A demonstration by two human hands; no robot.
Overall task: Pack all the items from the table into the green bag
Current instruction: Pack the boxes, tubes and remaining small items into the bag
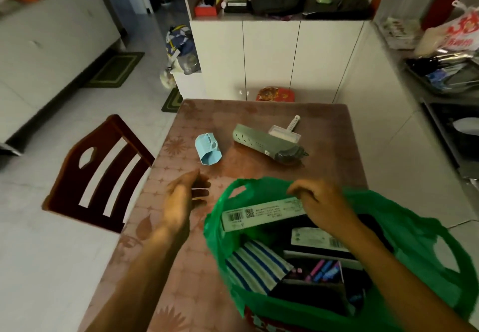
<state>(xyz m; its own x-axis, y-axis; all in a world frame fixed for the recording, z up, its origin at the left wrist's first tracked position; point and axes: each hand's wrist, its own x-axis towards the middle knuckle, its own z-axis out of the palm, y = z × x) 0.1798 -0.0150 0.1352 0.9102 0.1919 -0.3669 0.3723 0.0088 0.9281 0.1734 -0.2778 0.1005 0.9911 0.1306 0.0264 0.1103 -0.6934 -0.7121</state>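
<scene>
You are looking down at a table covered in a reddish-brown flower-patterned cloth (181, 267), with a green plastic carrier bag (404, 230) standing open at its near right corner. Your right hand (324, 202) reaches over the bag's mouth, fingers curled and pinching the far rim together with the end of a long white cardboard box (259, 215) printed with a barcode, which lies across the opening. Deeper in the bag sit a blue-and-white striped cloth (255, 264), a dark flat box (318, 254) with a white label, and some pink and blue packets (324, 272). Your left hand (181, 197) hovers above the cloth just left of the bag, fingers straight and relaxed, holding nothing.

Three items remain on the table, well beyond the bag. A pale blue plastic faceted cup (207, 149) lies on its side towards the left. To its right a long grey-green power strip (264, 141) lies diagonally, its dark cord bundled at the nearer end. Touching its far side is a small white plastic scoop (285, 132) with a handle. A dark wooden chair (101, 173) stands at the table's left edge.
</scene>
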